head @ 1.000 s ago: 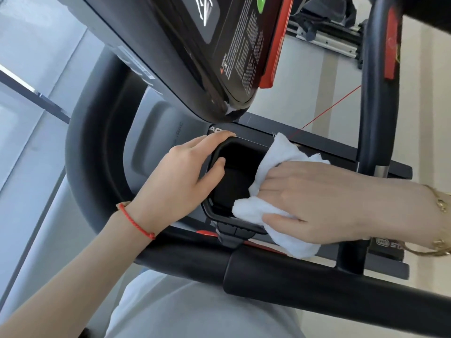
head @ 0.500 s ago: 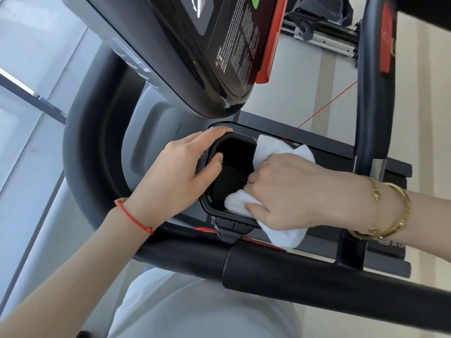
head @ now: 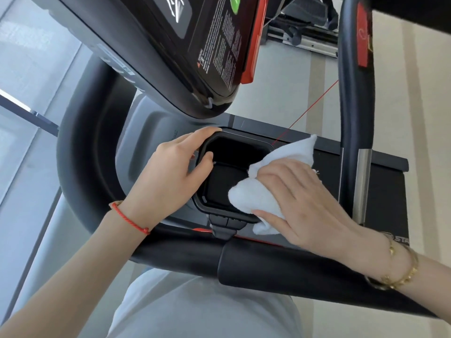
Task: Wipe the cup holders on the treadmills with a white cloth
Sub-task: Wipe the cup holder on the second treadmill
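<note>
The black square cup holder (head: 246,140) sits in the treadmill's console tray, below the display. My left hand (head: 166,176) grips its left rim, with the thumb inside and the index finger along the top edge. My right hand (head: 305,198) holds the bunched white cloth (head: 256,193) between thumb and fingers and presses it on the holder's right rim and inner wall. One corner of the cloth sticks out to the upper right. The holder's bottom shows dark and bare.
The treadmill display (head: 195,45) overhangs the holder from above. A thick black handrail (head: 268,272) crosses in front of my body, and a black upright bar (head: 351,93) stands at the right. A thin red safety cord (head: 307,111) runs diagonally. Another machine (head: 305,32) stands behind.
My right hand slid left into the holder with the cloth, then drew back a little to the right, and its fingers lie flatter. My left hand has kept its grip on the rim.
</note>
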